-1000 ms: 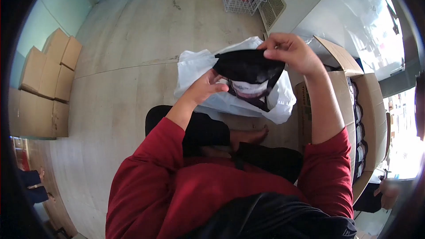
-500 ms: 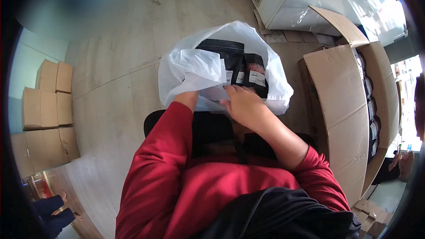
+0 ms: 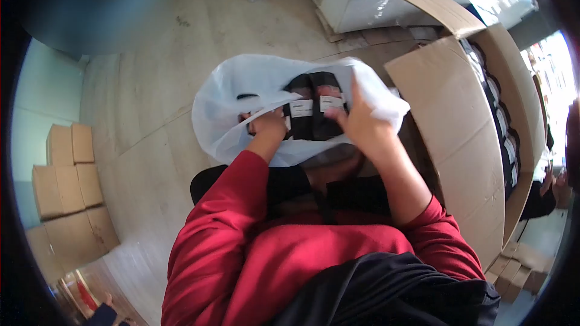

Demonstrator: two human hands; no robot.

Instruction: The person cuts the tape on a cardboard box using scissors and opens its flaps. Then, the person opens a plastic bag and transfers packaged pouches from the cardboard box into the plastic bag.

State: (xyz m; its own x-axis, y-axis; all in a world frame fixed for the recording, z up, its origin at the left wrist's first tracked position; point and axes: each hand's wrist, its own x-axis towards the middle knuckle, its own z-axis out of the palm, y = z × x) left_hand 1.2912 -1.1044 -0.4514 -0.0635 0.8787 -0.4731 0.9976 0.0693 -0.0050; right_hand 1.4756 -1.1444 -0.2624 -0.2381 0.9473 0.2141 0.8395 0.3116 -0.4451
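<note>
While right hand (image 3: 370, 125), digits apart, likely props bag (image 3: 219, 104) at 3-o'clock | left hand (image 3: 270, 125) 9-o'clock of pouches (image 3: 302, 124) | grip hidden

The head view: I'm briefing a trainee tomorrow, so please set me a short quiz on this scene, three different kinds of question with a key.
1. Multiple choice: where are the black pouches that show between the left hand and the right hand?
A) on bare floor
B) inside the white plastic bag
C) underneath the bag

2. True or false: an open cardboard box stands to the right of the white plastic bag.

3. Fill in: the hand nearer the open cardboard box is the ___ hand.

Key: 1. B; 2. true; 3. right.
</note>
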